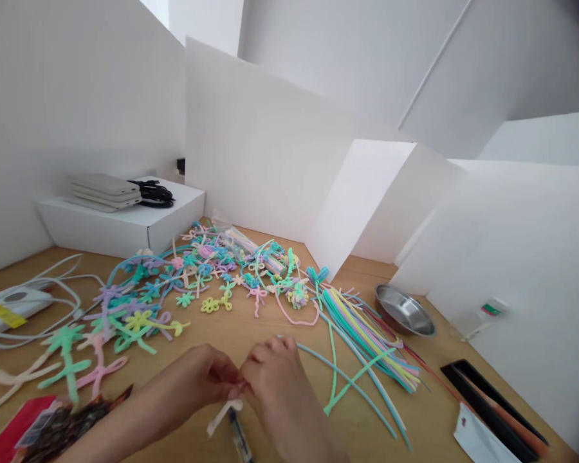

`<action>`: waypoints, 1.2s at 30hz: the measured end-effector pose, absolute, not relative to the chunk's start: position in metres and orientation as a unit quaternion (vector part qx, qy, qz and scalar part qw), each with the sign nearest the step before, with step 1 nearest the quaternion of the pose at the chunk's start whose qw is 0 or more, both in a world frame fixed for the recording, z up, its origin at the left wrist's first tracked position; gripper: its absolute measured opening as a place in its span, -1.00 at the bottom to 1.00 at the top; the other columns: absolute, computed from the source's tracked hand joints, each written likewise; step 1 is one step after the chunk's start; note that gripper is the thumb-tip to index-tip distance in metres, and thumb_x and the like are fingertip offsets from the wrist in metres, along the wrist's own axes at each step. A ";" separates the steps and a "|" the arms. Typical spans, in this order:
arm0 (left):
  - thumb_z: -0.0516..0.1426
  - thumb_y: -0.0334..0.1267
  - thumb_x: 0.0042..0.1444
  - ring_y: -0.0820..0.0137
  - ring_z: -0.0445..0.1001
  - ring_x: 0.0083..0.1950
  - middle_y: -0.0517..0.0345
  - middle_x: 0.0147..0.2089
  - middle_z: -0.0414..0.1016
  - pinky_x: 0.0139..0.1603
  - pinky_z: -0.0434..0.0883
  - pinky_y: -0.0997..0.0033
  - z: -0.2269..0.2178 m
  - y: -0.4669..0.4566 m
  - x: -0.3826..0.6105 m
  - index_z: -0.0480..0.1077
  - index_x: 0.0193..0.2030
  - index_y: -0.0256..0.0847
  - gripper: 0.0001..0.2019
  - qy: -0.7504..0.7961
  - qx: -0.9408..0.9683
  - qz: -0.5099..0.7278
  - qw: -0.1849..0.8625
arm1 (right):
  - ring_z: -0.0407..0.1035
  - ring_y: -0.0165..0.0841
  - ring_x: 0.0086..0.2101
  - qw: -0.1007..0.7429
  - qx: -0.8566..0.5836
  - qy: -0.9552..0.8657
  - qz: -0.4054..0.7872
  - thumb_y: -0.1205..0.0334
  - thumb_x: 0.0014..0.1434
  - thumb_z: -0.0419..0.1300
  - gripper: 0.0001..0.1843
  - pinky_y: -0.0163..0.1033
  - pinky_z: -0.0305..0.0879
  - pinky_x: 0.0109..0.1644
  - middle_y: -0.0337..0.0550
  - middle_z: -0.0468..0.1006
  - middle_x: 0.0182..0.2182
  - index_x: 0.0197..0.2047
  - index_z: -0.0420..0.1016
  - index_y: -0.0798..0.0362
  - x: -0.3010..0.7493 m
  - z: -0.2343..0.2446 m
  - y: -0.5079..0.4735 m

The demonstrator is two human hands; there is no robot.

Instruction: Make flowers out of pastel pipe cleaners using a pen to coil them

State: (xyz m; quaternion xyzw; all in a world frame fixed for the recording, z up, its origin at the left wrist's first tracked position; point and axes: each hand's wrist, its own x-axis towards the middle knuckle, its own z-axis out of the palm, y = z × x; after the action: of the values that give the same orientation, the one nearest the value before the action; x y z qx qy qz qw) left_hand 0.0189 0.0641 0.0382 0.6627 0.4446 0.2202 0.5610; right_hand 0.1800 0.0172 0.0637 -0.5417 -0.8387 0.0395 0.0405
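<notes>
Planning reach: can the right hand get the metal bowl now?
Probably yes: only low pastel stems lie between the right hand and metal bowl, though that hand meets the left hand.

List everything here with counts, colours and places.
Short pipe cleaner: one, whitish, front centre
Pipe-cleaner shapes: many, pastel, left to centre
Straight pipe cleaners: many, pastel, right
Clear pack: one, pastel contents, back
Pen: one, dark, front centre
Bowl: one, silver, right
Box: one, white, back left
Flat devices: several, grey, on box
Cables: bundle, black, beside devices
Corded device: one, white, far left
Packet: one, red, brown, front left
Long object: one, black, front right
Small packet: one, white, front right
Blurred item: one, white, green, right
Desk: one, brown, beneath
Panels: several, white, around desk
Left hand: one, front centre, pinching short pipe cleaner
Right hand: one, beside left
</notes>
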 end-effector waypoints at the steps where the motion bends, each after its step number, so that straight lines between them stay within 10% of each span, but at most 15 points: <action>1: 0.29 -0.29 -0.19 0.38 0.39 -0.58 0.28 -0.68 0.50 -0.54 0.16 0.51 0.037 0.065 0.021 0.59 -0.62 -0.17 -0.92 0.432 0.657 0.225 0.575 | 0.36 -0.24 -0.19 0.090 -0.538 -0.838 0.024 0.23 0.18 0.25 -0.93 -0.12 0.17 -0.11 -0.21 0.57 -0.30 -0.32 0.53 0.02 0.183 0.068 0.017; 8: 0.32 -0.12 -0.13 0.41 0.40 -0.51 0.26 -0.60 0.52 -0.47 0.23 0.53 0.044 0.078 0.023 0.55 -0.54 -0.15 -0.84 0.408 0.572 0.346 0.621 | 0.33 -0.22 -0.09 0.438 -0.567 -0.697 0.036 0.45 0.15 0.16 -0.70 -0.11 0.16 0.00 -0.11 0.50 -0.13 -0.06 0.47 -0.01 0.191 0.080 0.017; 15: 0.43 -0.15 -0.32 0.54 0.39 -0.56 0.37 -0.57 0.54 -0.55 0.20 0.64 0.040 0.077 0.028 0.52 -0.49 -0.09 -0.76 0.406 0.433 0.417 0.688 | 0.47 -0.31 -0.40 0.433 -0.577 -0.596 0.351 0.28 0.02 0.28 -0.89 -0.33 0.25 -0.34 -0.11 0.63 -0.43 -0.37 0.59 0.13 0.181 0.063 0.026; 23: 0.35 -0.06 -0.13 0.30 0.56 -0.16 0.08 -0.24 0.66 -0.10 0.46 0.40 0.058 0.072 0.018 0.59 -0.26 -0.14 -0.70 0.360 0.342 0.458 0.737 | 0.40 -0.37 -0.50 0.444 -0.547 -0.571 0.421 0.31 -0.01 0.25 -0.89 -0.37 0.15 -0.43 -0.12 0.61 -0.52 -0.42 0.59 0.17 0.177 0.038 0.037; 36: 0.49 -0.29 -0.47 0.51 0.58 -0.37 0.32 -0.45 0.66 -0.26 0.51 0.69 0.050 0.085 0.014 0.59 -0.49 -0.16 -0.70 0.367 0.259 0.568 0.690 | 0.41 -0.38 -0.57 0.501 -0.498 -0.469 0.530 -0.03 -0.16 0.33 -0.64 -0.28 0.28 -0.38 -0.16 0.52 -0.59 -0.52 0.45 0.11 0.154 0.020 0.040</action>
State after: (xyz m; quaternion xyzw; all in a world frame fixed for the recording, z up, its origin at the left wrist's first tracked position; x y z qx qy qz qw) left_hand 0.0145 0.0853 0.0501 0.2590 0.3672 0.5677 0.6898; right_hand 0.1537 0.0404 0.0196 -0.4983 -0.4687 0.5298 0.5013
